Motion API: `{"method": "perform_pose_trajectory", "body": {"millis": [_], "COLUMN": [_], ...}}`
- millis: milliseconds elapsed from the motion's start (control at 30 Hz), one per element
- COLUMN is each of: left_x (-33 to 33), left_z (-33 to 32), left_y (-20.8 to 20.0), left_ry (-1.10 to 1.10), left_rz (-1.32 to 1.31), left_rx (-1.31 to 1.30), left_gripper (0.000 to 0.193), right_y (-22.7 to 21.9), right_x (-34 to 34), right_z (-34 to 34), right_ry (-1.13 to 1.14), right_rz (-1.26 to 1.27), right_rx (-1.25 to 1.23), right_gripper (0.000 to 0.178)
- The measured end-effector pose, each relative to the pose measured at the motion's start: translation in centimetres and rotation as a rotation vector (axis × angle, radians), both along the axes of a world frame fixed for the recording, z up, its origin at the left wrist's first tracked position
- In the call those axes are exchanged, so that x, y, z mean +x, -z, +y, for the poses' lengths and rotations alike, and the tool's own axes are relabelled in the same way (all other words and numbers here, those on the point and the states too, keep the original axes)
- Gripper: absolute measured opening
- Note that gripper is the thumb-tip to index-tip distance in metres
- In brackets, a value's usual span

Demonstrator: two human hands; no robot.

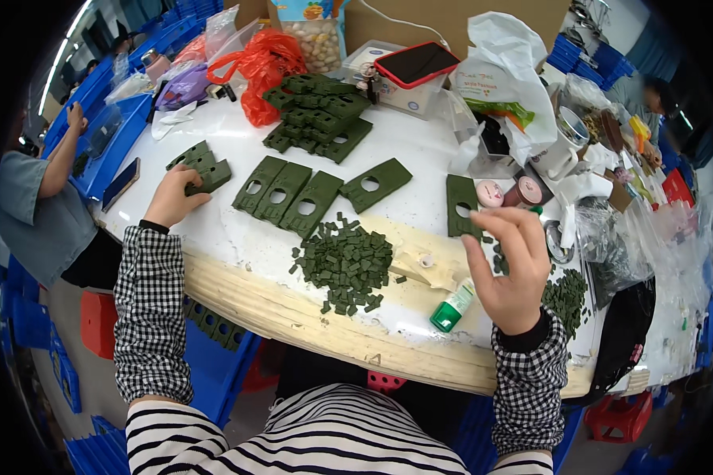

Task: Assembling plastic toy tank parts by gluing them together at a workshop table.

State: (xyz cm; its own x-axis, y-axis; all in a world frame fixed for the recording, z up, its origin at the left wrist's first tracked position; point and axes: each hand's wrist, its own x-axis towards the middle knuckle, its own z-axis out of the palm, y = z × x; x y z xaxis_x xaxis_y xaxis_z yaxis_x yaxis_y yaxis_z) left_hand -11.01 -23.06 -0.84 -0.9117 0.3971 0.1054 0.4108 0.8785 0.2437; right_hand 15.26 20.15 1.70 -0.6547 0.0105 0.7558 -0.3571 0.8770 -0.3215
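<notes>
My left hand (173, 195) is at the table's left, fingers closed on the near edge of a dark green plastic plate (216, 176) among a small overlapping group. My right hand (513, 269) hovers on the right with thumb and fingers apart and nothing visible between them. Beyond its fingertips lies a single green plate with a round hole (461, 190). Between the hands, three similar plates (281, 178) lie side by side, and another plate (388, 178) lies at an angle. A heap of small green rectangular pieces (345, 261) sits near the front edge, left of a green-and-white glue bottle (451, 307).
Stacked green plates (317, 115) stand at the back, beside a red plastic bag (261, 67). A red-cased phone (417, 63) rests on a clear box. Another small-piece pile (565, 297) is at the right. A person (47, 198) stands at the left, near a dark phone (121, 184).
</notes>
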Motion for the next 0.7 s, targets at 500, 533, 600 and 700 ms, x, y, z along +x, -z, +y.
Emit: {"method": "perform_pose_trajectory", "body": {"millis": [500,533,600,700], "left_x": [13.1,13.7,14.4,14.9], "left_z": [19.9,21.0,23.3,24.9], "left_y": [-7.3,-7.5,-6.5,-4.4], "left_ry": [0.636,0.702,0.807,0.859], "left_rz": [0.311,0.328,0.334,0.291], "left_rx": [0.556,0.552,0.594,0.640], "left_gripper": [0.054,0.055,0.056,0.057], "right_y": [1.6,1.7,2.1,1.2], "right_x": [1.1,0.9,0.9,0.8], "right_z": [10.5,10.3,10.2,9.7], "right_ry": [0.290,0.271,0.247,0.249], "right_rz": [-0.698,-0.769,-0.830,-0.877], "right_rx": [-0.141,-0.132,-0.143,-0.164], "right_gripper": [0.013,0.013,0.013,0.014]}}
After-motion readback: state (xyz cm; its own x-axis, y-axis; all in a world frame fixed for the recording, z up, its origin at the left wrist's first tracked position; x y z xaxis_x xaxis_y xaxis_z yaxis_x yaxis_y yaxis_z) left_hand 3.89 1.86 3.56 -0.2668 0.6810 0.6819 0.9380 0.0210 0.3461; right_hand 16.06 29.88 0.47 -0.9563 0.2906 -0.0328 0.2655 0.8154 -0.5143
